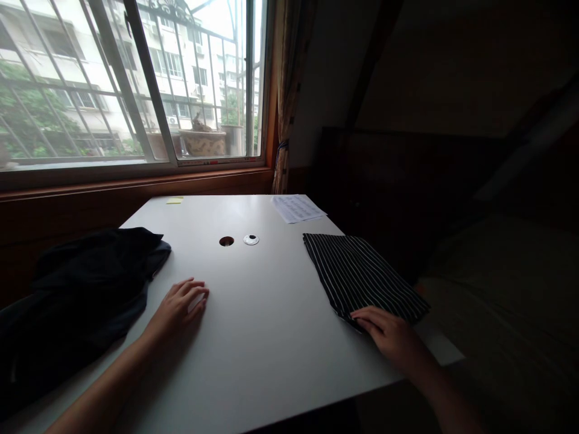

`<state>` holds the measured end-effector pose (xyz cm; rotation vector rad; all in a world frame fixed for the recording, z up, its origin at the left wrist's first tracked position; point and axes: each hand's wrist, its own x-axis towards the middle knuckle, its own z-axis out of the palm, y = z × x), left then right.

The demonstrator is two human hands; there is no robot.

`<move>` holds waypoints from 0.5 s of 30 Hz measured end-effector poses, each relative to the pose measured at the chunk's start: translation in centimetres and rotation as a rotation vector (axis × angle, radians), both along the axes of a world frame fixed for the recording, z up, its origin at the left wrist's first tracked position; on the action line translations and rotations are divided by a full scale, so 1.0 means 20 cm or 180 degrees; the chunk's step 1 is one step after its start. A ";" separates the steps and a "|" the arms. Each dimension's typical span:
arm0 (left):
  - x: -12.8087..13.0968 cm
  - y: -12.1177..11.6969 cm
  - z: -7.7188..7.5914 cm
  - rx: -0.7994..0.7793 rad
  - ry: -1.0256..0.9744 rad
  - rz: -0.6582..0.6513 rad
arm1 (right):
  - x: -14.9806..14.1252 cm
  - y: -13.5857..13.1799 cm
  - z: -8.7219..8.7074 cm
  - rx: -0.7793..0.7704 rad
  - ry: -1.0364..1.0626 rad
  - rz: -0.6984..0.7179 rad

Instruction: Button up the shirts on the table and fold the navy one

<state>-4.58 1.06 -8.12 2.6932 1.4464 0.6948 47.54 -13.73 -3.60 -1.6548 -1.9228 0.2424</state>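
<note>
My left hand [183,301] is over the white table, fingers loosely spread and holding nothing. Close by on its left lies a heap of dark clothing [90,283], partly hanging past the table's left side. On the right, a folded black cloth with thin white stripes [357,265] lies flat near the table edge; I cannot tell what kind of garment it is. My right hand [389,334] pinches its near edge, fingers on top and thumb lower down.
The white table [257,337] has a round hole [227,241] with a round cover [251,240] beside it. Printed sheets [298,208] lie at the far right corner, a yellow note [174,200] at the far left. A barred window [208,90] and curtain [286,90] stand behind.
</note>
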 end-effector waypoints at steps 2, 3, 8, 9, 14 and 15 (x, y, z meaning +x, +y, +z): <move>0.00 0.00 0.01 0.0021 -0.0013 -0.0005 | -0.02 0.03 0.06 -0.0010 0.0036 -0.0038; 0.00 0.00 0.01 0.0022 -0.0013 -0.0014 | -0.03 0.04 0.09 0.0037 0.0061 -0.0055; 0.02 -0.01 0.04 0.0042 -0.0026 -0.0039 | -0.14 0.13 0.23 0.0743 0.0445 -0.0513; 0.02 -0.01 0.05 0.0065 -0.0039 -0.0049 | -0.18 0.16 0.25 0.0861 0.0564 -0.0600; 0.05 -0.03 0.06 0.0202 -0.0047 -0.0169 | -0.51 0.27 0.32 0.0996 0.1182 -0.0248; 0.05 -0.02 0.06 0.0215 -0.0046 -0.0196 | -0.60 0.29 0.33 0.0951 0.1318 -0.0019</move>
